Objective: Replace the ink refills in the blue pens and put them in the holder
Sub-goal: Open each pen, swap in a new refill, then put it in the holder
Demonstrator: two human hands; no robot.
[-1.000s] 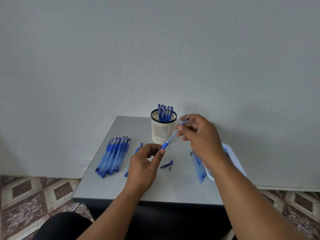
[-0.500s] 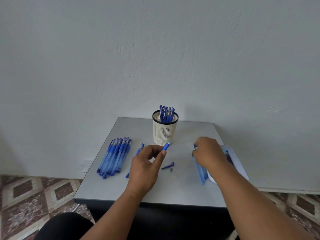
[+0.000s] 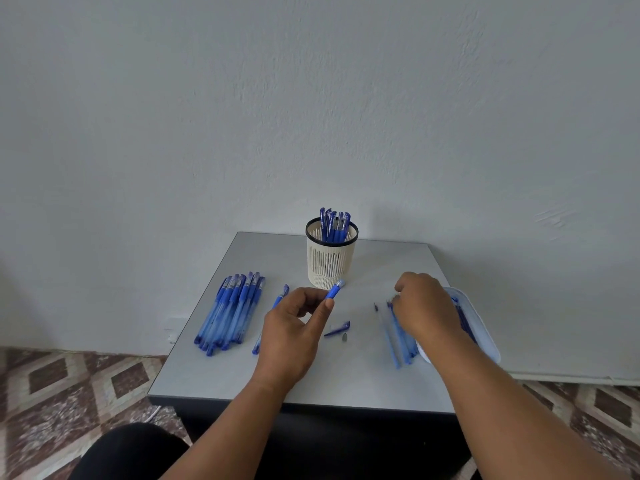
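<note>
- A small grey square table (image 3: 242, 372) stands against a plain white wall, patterned tiles below.
- The left hand (image 3: 294, 327) pinches an opened blue plastic pen barrel (image 3: 334, 292), in front of the cream slotted holder (image 3: 330, 263).
- The right hand (image 3: 424, 303) reaches into loose thin refills (image 3: 393, 336) beside a white tray (image 3: 485, 327); its fingers are hidden, so its grip cannot be judged.
- The barrel is probably light, stiff and smooth; the rubbery grip section suits holding.
- A blue cap (image 3: 337, 329) and small metal tip (image 3: 345, 337) lie between the hands.

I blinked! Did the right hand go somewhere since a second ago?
Yes. The right hand came down and to the right, away from the pen holder, onto the refills beside the white tray.
</note>
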